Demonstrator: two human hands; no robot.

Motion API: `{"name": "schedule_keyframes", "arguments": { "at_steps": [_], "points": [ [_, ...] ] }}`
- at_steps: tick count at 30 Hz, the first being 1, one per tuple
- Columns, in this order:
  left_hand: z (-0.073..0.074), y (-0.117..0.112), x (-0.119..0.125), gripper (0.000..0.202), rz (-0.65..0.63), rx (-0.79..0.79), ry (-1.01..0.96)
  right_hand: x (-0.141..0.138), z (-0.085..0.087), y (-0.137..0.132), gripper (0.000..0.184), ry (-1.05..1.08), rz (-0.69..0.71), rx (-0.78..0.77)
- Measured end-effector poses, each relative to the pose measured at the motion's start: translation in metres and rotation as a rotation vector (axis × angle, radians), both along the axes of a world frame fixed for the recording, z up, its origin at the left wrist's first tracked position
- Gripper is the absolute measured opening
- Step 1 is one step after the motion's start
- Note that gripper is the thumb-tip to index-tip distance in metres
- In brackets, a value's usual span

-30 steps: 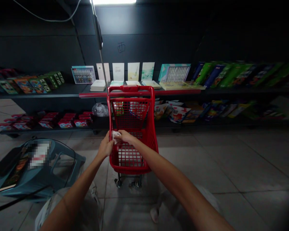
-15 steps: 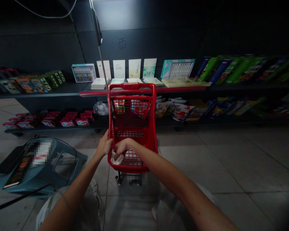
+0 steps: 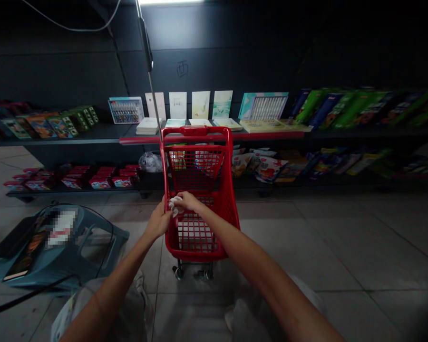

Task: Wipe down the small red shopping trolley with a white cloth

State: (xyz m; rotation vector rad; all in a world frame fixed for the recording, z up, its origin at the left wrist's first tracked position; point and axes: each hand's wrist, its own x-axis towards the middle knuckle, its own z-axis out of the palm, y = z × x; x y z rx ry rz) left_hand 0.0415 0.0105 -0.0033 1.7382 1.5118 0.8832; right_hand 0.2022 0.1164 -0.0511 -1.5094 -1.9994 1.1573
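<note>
Shelving (image 3: pixel 103 133): two dark tiers run the width of the shop, stocked with boxed art sets, cards and picture books under a single strip light.
Floor (image 3: pixel 342 247): pale tiles, with a person seated low on them (knees visible at the bottom edge of the frame).
Blue stool (image 3: pixel 103 242): lies tipped over to the left of the cart, with a dark book resting on it.
Red cart (image 3: pixel 231 199): a small plastic mesh trolley stands on castors in front of the shelving, handle on the far side. It is probably light and likely to roll if pushed, so its rim or handle is the place to steady it.
Left hand (image 3: pixel 159 221): closed around the cart's left rim, close to the near-left corner.
Right hand (image 3: pixel 189 202): fingers curled shut on the cloth, pressing it to the same left rim, just beside the left hand.
White cloth (image 3: pixel 174 204): a small crumpled wad at the cart's left rim, between the two hands. It looks soft, light and not fragile, and is best bunched in the fingertips.
</note>
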Motion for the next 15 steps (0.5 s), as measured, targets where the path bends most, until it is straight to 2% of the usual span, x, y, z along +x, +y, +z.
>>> {"name": "schedule_keyframes", "arguments": {
  "at_steps": [2, 5, 9, 11, 15],
  "points": [
    [0.003, -0.007, 0.0, 0.057, -0.002, -0.01, 0.134, 0.002, -0.003, -0.006, 0.021, 0.022, -0.025, 0.064],
    [0.004, -0.012, -0.004, 0.067, 0.026, -0.026, 0.248, 0.01, -0.007, -0.015, 0.021, 0.054, 0.06, 0.11],
    [-0.006, 0.001, -0.005, 0.088, -0.081, 0.135, 0.019, 0.023, -0.008, -0.029, 0.021, 0.073, 0.213, 0.081],
    [-0.012, 0.014, -0.002, 0.094, -0.077, 0.185, -0.109, 0.026, -0.005, -0.038, 0.022, 0.056, 0.24, 0.118],
    [-0.022, 0.031, 0.007, 0.097, -0.041, 0.13, -0.346, 0.023, 0.006, -0.059, 0.027, 0.089, 0.257, 0.168]
  ]
}}
